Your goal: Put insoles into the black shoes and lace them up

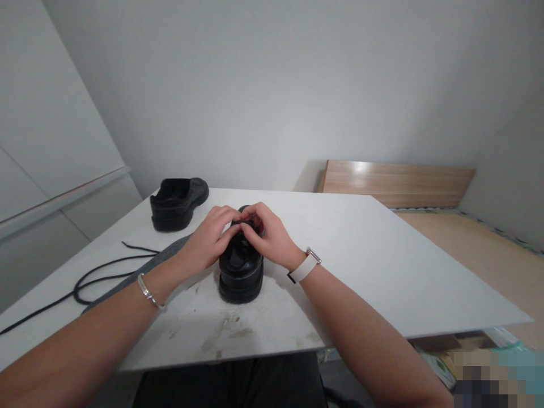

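A black shoe [240, 275] stands on the white table [382, 266], heel toward me. Both hands rest on its top. My left hand [209, 238] has its fingers curled and pinched over the front of the shoe. My right hand [268, 233] meets it there, fingers also curled in a pinch. What the fingertips hold is too small to make out. A silver bracelet circles my left wrist and a white watch band my right. A second black shoe [178, 203] sits at the far left of the table, apart from both hands.
A long black lace [100, 276] lies loose on the table's left side, over a grey cloth [127, 283]. Smudges mark the table's near edge. A wooden board [397, 182] leans on the wall at the right, above a wooden floor.
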A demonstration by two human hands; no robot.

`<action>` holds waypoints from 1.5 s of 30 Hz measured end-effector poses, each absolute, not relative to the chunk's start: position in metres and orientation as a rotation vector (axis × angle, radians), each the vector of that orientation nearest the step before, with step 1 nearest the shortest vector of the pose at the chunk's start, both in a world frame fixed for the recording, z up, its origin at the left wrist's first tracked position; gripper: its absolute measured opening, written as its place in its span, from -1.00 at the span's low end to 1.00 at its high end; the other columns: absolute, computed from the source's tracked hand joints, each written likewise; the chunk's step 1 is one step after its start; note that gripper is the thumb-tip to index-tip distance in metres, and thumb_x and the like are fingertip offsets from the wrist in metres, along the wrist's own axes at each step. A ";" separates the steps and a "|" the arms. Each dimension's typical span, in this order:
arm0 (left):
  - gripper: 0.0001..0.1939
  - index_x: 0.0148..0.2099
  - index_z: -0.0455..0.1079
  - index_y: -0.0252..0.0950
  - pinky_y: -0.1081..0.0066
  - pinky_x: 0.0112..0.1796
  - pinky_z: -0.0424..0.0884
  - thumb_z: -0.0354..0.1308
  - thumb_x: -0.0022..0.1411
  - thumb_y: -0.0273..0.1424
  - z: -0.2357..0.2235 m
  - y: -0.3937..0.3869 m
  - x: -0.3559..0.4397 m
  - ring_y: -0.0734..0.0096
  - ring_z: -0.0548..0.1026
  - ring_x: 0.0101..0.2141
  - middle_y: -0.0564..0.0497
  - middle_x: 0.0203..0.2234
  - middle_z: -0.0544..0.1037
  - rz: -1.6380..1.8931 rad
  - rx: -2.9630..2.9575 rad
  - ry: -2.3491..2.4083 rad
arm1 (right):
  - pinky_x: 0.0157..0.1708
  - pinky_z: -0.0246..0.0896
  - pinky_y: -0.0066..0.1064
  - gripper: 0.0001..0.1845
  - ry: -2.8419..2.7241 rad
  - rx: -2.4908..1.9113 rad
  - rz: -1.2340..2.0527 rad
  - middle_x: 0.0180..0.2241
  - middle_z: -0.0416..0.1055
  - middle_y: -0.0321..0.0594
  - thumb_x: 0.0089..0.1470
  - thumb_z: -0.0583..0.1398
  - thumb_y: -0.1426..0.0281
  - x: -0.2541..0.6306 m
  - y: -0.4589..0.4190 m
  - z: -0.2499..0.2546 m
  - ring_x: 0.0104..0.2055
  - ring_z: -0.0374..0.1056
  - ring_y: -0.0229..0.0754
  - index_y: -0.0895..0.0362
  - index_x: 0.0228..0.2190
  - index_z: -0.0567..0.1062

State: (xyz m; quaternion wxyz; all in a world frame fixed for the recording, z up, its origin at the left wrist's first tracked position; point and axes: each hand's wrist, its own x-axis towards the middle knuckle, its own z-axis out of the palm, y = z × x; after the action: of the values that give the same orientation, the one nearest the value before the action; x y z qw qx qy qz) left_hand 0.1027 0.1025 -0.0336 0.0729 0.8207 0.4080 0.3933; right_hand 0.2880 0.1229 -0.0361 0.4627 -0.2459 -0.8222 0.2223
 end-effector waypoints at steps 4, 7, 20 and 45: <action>-0.75 -0.17 0.42 -0.24 0.16 -0.05 0.35 0.01 0.38 -0.22 -0.033 0.101 0.103 0.16 0.44 -0.13 -0.07 -0.21 0.54 1.210 2.405 1.241 | -0.21 0.23 -0.32 -0.78 -2.069 -0.602 0.607 -0.21 0.40 -0.21 0.15 0.21 0.35 0.292 0.130 -0.039 -0.25 0.26 -0.21 0.12 -0.16 0.36; -0.76 -0.18 0.43 -0.25 0.19 -0.11 0.38 0.02 0.38 -0.23 -0.031 0.098 0.105 0.20 0.47 -0.18 -0.05 -0.25 0.53 1.239 2.335 1.306 | -0.19 0.22 -0.31 -0.65 -2.125 -0.645 0.597 -0.19 0.39 -0.21 0.03 0.24 0.45 0.293 0.132 -0.040 -0.22 0.25 -0.19 0.12 -0.11 0.36; -0.91 -0.19 0.36 -0.24 0.18 -0.04 0.47 0.10 0.22 -0.40 -0.029 0.094 0.106 0.26 0.45 -0.11 -0.03 -0.18 0.44 1.301 2.314 1.196 | -0.37 0.14 -0.43 -0.88 -1.911 -0.810 0.607 -0.43 0.39 -0.35 0.06 0.22 0.41 0.286 0.127 -0.039 -0.45 0.20 -0.31 0.13 -0.28 0.47; -0.77 -0.30 0.56 -0.21 0.04 0.09 0.37 0.21 0.28 -0.19 -0.041 0.097 0.112 0.10 0.44 0.01 -0.10 -0.05 0.47 1.388 2.361 1.449 | -0.25 0.36 -0.40 -0.77 -1.528 -0.582 1.259 -0.41 0.51 -0.28 -0.06 0.38 0.31 0.282 0.137 -0.044 -0.35 0.42 -0.29 0.15 -0.38 0.51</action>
State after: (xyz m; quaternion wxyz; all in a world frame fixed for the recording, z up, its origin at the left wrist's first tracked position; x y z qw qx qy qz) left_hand 0.1125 0.0970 -0.0410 0.0214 0.7618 0.4676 0.4479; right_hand 0.2818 0.1369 -0.0442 0.5131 -0.2422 -0.6355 0.5236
